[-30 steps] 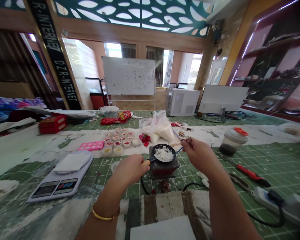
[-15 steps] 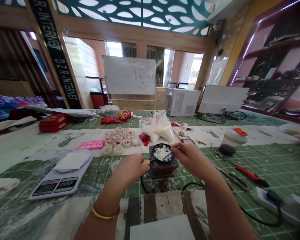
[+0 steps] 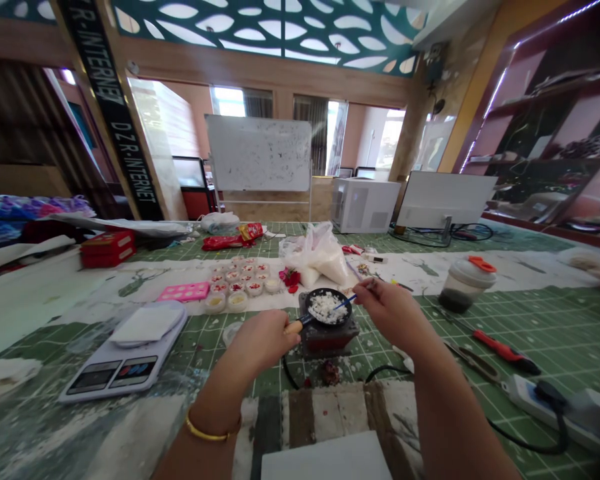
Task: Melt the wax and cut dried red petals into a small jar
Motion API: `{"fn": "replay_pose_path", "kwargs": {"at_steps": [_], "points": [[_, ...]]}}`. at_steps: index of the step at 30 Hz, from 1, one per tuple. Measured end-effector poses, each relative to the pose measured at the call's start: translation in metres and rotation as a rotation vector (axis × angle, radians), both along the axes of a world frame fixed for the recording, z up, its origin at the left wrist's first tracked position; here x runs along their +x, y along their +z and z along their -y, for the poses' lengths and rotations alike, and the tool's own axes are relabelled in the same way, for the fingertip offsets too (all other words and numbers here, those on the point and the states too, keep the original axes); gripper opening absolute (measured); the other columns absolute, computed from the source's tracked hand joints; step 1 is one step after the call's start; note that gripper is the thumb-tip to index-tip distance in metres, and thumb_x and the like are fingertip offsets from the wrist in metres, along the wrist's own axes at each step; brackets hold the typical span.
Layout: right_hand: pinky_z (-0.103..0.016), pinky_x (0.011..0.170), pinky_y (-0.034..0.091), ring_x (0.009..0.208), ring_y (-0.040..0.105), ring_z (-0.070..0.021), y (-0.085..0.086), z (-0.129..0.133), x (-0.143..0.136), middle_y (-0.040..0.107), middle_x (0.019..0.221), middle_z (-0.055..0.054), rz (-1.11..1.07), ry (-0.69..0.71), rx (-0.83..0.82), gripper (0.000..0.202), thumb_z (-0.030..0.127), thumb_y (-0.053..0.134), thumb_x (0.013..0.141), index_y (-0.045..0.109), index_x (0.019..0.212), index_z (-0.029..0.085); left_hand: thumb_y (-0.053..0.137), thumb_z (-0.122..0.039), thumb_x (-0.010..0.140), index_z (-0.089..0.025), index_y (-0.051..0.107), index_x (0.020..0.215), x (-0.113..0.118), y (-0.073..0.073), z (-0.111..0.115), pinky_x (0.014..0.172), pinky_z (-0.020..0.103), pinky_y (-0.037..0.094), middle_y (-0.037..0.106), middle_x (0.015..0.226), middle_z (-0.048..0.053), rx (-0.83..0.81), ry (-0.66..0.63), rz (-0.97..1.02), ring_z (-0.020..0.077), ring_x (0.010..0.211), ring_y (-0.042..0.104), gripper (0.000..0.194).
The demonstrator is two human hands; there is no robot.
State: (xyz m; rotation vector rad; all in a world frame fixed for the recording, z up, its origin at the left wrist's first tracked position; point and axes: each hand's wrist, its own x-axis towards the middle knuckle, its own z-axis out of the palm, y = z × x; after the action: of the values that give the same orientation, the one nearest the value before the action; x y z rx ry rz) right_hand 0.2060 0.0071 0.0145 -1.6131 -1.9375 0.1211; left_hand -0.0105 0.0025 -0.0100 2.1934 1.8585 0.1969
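"What's in your view? Biggest first."

"The green-gridded table [image 3: 550, 320]. Off to the left on it I have a kitchen scale [image 3: 111, 375], and farther back, near the middle, a plastic bag [image 3: 325, 257] holding something white."

"And closer in?"

"My left hand [image 3: 264, 337] and my right hand [image 3: 387, 310], with a squat base [image 3: 329, 344], dark red in front, between them. A small black pan [image 3: 347, 313] sits on top of it (how firmly it rests there, I can't settle from here)."

"How do the grips stand?"

"The left grip is wrapped around the pan's wooden handle [image 3: 294, 327]. The right grip, just beside the pan's rim, pinches a thin blue stick [image 3: 348, 301]."

"And the far end of that stick?"

"It reaches in among the pan's small white pieces [image 3: 325, 307]."
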Motion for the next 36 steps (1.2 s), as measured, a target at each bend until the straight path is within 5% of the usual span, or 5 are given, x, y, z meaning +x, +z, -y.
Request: {"fn": "replay_pose_path", "kwargs": {"at_steps": [5, 12, 17, 23, 36], "points": [[-0.025, 0.056, 0.033, 0.065, 0.058, -0.0168, -0.002, -0.001, -0.001, 0.067, 0.071, -0.004, -0.017, 0.094, -0.015, 0.026, 0.033, 0.041, 0.085, 0.061, 0.073, 0.019, 0.048, -0.041, 0.072, -0.019, 0.06, 0.068, 0.0, 0.001, 0.001, 0.049, 0.026, 0.025, 0.066, 0.072, 0.006, 0.011, 0.0, 0.0, 0.0187, 0.064, 0.058, 0.026], [-0.027, 0.059, 0.034, 0.068, 0.06, -0.0198, -0.005, -0.01, 0.003, 0.069, 0.077, -0.007, 0.041, -0.1, 0.017, 0.026, 0.032, 0.041, 0.085, 0.062, 0.084, 0.018, 0.045, -0.043, 0.073, -0.019, 0.059, 0.065, 0.0, 0.002, 0.003, 0.048, 0.027, 0.024, 0.064, 0.067, 0.006, 0.017, 0.003, -0.003, 0.0184, 0.06, 0.056, 0.028], [-0.025, 0.061, 0.035, 0.072, 0.061, -0.0186, -0.008, -0.013, 0.001, 0.069, 0.077, -0.005, 0.032, 0.006, -0.054, 0.024, 0.03, 0.042, 0.085, 0.063, 0.078, 0.019, 0.045, -0.044, 0.073, -0.019, 0.058, 0.064, 0.002, 0.003, 0.004, 0.047, 0.027, 0.023, 0.062, 0.065, 0.006, 0.019, 0.004, -0.015, 0.0185, 0.059, 0.055, 0.029], [-0.026, 0.063, 0.035, 0.074, 0.06, -0.0201, -0.017, -0.024, -0.001, 0.069, 0.079, -0.007, -0.022, -0.059, 0.014, 0.025, 0.03, 0.042, 0.085, 0.063, 0.088, 0.017, 0.042, -0.044, 0.076, -0.019, 0.057, 0.063, 0.002, 0.007, 0.007, 0.046, 0.026, 0.023, 0.061, 0.063, 0.005, 0.017, -0.004, -0.006, 0.0174, 0.057, 0.055, 0.032], [-0.024, 0.062, 0.037, 0.074, 0.061, -0.0183, -0.024, -0.03, -0.002, 0.069, 0.078, -0.004, -0.063, 0.062, 0.027, 0.026, 0.033, 0.043, 0.084, 0.065, 0.087, 0.019, 0.047, -0.042, 0.073, -0.019, 0.059, 0.067, 0.001, 0.007, 0.006, 0.047, 0.027, 0.025, 0.063, 0.067, 0.005, 0.012, -0.004, -0.023, 0.0183, 0.061, 0.057, 0.027]]}}
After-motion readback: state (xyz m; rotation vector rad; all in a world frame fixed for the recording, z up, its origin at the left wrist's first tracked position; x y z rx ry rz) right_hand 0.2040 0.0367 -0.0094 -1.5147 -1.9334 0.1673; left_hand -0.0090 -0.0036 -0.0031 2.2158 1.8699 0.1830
